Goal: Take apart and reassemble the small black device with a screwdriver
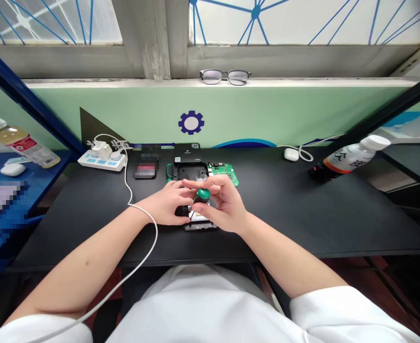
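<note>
My right hand grips a screwdriver by its green and black handle. The tool stands over an opened electronic device with a black frame and a pale inside. At the device's left side is my left hand, its thumb and fingers bent around that edge. My hands hide much of the device and the screwdriver tip. Just behind lie a black open casing, a green circuit board and a second green-handled tool.
A black box-like cover lies at the back of the black table. A power strip stands back left, its white cable crossing my left forearm. Back right are a white charger and a tilted bottle. Glasses rest on the sill.
</note>
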`<state>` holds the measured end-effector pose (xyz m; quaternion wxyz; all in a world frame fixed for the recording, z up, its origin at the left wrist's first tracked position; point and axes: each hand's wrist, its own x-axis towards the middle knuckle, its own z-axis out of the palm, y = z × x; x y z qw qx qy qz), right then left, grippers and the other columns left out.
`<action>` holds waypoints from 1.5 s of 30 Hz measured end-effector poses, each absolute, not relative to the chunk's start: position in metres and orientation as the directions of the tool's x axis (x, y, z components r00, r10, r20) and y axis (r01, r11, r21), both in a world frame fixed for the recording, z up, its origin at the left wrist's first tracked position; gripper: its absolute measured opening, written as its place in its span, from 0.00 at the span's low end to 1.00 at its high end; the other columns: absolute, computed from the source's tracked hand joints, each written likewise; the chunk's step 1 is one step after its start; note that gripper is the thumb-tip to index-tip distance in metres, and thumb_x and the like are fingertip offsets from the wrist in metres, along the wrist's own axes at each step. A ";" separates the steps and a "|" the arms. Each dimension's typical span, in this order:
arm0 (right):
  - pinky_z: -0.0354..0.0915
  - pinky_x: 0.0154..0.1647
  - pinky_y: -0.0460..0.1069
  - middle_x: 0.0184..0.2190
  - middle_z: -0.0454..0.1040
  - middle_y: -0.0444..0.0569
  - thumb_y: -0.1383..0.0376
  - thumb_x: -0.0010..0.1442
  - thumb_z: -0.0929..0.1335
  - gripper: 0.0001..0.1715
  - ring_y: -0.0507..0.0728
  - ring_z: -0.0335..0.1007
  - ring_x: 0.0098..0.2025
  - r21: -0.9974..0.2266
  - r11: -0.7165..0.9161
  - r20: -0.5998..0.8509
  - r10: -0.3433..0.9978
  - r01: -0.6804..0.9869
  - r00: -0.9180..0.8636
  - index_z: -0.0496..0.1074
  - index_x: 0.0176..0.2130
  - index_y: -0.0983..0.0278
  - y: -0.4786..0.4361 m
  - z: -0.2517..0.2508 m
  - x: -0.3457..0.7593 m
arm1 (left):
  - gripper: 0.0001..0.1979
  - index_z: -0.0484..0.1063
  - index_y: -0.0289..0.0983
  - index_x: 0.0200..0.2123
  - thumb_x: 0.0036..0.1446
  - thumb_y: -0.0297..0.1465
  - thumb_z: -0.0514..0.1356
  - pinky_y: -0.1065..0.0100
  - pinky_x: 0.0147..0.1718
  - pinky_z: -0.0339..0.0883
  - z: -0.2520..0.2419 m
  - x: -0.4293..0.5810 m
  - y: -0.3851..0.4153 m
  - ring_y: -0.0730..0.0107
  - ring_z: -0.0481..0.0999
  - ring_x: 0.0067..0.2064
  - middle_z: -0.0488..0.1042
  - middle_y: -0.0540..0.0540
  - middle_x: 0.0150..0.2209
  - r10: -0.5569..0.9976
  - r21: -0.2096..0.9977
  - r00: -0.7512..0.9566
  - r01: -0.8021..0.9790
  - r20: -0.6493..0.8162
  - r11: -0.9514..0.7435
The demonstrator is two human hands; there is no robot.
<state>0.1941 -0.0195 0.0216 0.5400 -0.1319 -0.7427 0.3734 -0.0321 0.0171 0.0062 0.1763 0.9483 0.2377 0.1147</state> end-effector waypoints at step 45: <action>0.78 0.41 0.53 0.51 0.75 0.52 0.69 0.69 0.72 0.28 0.59 0.76 0.48 -0.483 0.865 0.858 0.499 0.134 -0.127 0.72 0.65 0.51 -0.010 0.028 0.203 | 0.02 0.81 0.43 0.36 0.62 0.30 0.67 0.44 0.69 0.60 0.012 -0.033 0.021 0.47 0.67 0.69 0.81 0.44 0.57 0.599 0.509 0.783 0.451 0.169 -0.733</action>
